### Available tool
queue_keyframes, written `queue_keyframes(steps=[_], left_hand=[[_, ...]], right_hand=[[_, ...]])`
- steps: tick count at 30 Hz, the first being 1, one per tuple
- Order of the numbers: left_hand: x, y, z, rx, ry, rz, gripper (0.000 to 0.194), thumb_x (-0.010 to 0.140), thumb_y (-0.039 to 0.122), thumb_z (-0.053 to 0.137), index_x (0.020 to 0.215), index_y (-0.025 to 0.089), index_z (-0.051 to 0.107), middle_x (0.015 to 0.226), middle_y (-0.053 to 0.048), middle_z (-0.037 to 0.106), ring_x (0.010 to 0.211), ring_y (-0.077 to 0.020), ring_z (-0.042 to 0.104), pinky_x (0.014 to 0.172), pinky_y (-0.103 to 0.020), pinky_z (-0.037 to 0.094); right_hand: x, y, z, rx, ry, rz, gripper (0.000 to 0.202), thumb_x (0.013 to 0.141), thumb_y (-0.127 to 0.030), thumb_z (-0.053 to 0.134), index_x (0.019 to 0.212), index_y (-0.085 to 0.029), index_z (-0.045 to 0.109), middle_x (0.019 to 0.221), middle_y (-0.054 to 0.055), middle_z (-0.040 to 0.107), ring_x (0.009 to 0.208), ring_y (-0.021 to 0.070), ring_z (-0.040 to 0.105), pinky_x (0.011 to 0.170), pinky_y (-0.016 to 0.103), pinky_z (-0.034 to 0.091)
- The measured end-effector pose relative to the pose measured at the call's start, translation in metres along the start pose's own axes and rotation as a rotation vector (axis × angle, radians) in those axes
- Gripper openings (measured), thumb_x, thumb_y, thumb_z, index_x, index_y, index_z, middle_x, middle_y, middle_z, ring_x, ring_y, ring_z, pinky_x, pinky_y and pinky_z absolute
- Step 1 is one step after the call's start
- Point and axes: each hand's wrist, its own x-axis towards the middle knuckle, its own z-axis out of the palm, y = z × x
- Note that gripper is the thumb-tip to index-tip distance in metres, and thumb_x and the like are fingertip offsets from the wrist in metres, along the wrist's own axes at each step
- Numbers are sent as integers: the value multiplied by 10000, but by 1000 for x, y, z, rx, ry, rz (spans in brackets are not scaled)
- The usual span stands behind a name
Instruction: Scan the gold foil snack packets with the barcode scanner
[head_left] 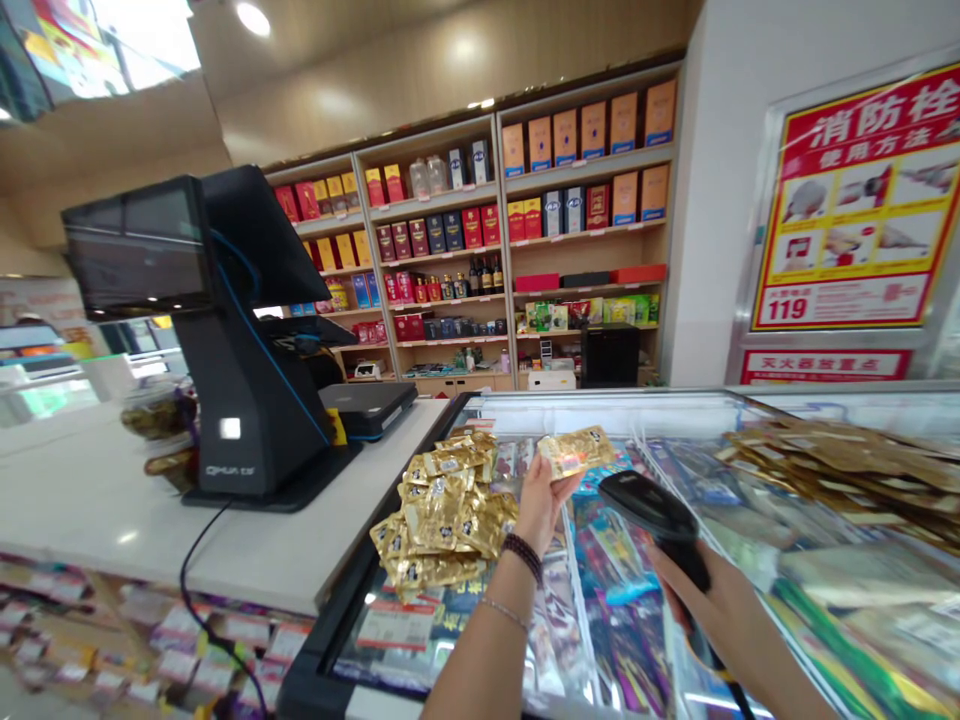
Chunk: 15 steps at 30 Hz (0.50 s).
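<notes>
In my left hand (pixel 541 500) I hold a gold foil packet (pixel 589 450), raised above the glass top of a display freezer (pixel 615 400). My right hand (pixel 709 590) is wrapped round the handle of a black barcode scanner (pixel 652 508), its head tilted toward the packet. Scanner and packet are apart. Left of my left hand, a heap of similar gold packets (pixel 442 505) lies on the glass. On the far right, a pile of flat brownish-gold packets (pixel 847 460) rests on the freezer too.
A black point-of-sale terminal (pixel 255 400) stands on the white counter (pixel 97 510) at left, its cable (pixel 187 570) hanging over the front edge. Behind the freezer are shelves (pixel 450 250) of boxes and bottles. A red fire-hydrant sign (pixel 859 210) hangs on the right wall.
</notes>
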Motion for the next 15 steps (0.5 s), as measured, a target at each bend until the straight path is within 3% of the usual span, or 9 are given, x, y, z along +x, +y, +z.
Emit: queue_keyframes(steps=[11,15], left_hand=[[6,-7,-7,28,-8,39,313,1006,413,818,1206,194,716,1146,-114,857,999,-268,874,1158,-520,637],[11,-1,-13,114,19,127,339,1014,472,785,1201,193,745,1234,-152,843,1098,-298,856,1158,-500,630]], right_hand=[[3,14,2,49,39,2,482,886,-760,608,763,-295,587,478,1,569,464,252,557,555,399,446],[14,26,-8,73,-26,64,569,781,-857,670,695,-297,614,495,50,590,489,302,593,572,460,510]])
